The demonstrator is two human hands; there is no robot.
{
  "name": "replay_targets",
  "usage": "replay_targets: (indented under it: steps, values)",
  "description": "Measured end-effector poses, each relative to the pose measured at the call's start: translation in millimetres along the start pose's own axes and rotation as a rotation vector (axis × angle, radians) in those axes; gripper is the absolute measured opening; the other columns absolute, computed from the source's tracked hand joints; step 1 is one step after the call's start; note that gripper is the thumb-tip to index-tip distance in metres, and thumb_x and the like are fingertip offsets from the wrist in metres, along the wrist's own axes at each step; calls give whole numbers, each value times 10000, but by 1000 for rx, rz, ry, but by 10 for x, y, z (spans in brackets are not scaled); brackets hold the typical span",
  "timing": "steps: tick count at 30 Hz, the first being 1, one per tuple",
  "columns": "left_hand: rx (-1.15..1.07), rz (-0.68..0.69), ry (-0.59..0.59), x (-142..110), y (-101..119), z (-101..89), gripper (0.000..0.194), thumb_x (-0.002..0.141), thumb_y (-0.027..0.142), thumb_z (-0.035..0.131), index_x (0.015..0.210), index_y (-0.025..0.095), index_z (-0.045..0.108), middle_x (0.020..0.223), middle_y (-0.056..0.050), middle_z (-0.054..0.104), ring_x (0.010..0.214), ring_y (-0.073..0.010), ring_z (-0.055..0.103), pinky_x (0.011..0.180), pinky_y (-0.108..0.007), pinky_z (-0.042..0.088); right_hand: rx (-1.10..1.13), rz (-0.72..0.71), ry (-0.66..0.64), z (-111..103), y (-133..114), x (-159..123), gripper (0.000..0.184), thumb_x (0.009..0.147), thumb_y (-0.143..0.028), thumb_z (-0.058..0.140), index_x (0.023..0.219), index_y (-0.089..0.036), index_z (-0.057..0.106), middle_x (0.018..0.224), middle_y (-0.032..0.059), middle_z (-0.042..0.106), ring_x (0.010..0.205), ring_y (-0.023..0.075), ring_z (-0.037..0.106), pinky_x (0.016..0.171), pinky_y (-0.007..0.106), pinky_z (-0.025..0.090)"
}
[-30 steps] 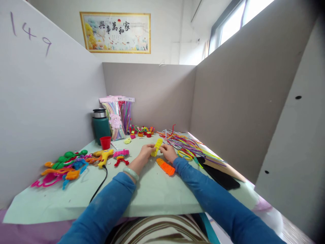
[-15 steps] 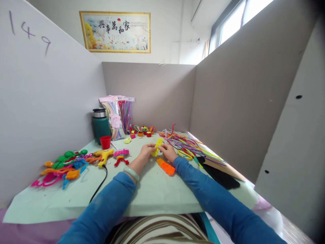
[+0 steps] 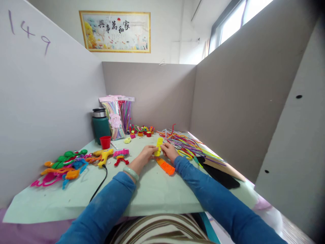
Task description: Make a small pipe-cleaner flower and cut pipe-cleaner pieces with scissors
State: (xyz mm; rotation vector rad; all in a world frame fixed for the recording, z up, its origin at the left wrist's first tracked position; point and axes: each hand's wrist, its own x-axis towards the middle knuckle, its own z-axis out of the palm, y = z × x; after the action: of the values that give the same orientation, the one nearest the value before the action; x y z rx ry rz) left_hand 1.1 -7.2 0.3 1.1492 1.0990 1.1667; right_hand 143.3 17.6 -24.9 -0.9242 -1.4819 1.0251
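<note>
Between my hands, above the table, is a yellow strip of bent pipe cleaner [image 3: 158, 146], held nearly upright. My left hand [image 3: 146, 153] pinches its left edge, and my right hand [image 3: 169, 151] grips its right edge with closed fingers. Just below them an orange zigzag pipe-cleaner strip [image 3: 166, 167] lies on the pale green table cover [image 3: 152, 196], apart from my palms. To the right of my right hand rest yellow-handled scissors [image 3: 186, 154], partly under other items.
Loose pipe cleaners [image 3: 185, 140] spread at the right, beside a black flat piece [image 3: 218, 174]. At left are a yellow glue gun [image 3: 104, 156] with its cord, a red cup [image 3: 105, 142], a green bottle [image 3: 101, 127] and a pile of finished shapes [image 3: 66, 167]. Partitions enclose the table.
The yellow strip has turned more upright and shifted slightly right between my fingers. Both hands stay in nearly the same place; the orange strip has not moved.
</note>
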Motion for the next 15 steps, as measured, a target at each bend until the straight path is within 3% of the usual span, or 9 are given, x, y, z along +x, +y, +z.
replay_targets:
  steps: [5,15]
  values:
    - [19,40,-46,-35,1,20,221,642,234,762,719,139,579,670,-29,589,628,-131,588,550,-234,504,-31,3,9,6,-32,-14,235,730,-413,585,684,-198,501,492,-61,439,408,82,355,417,228,284]
    - [58,57,35,-57,24,11,251,620,279,780,704,140,589,693,-31,582,652,-134,574,584,-263,528,-97,-37,8,16,24,11,201,737,-375,558,668,-197,495,530,-45,474,419,87,367,434,231,295]
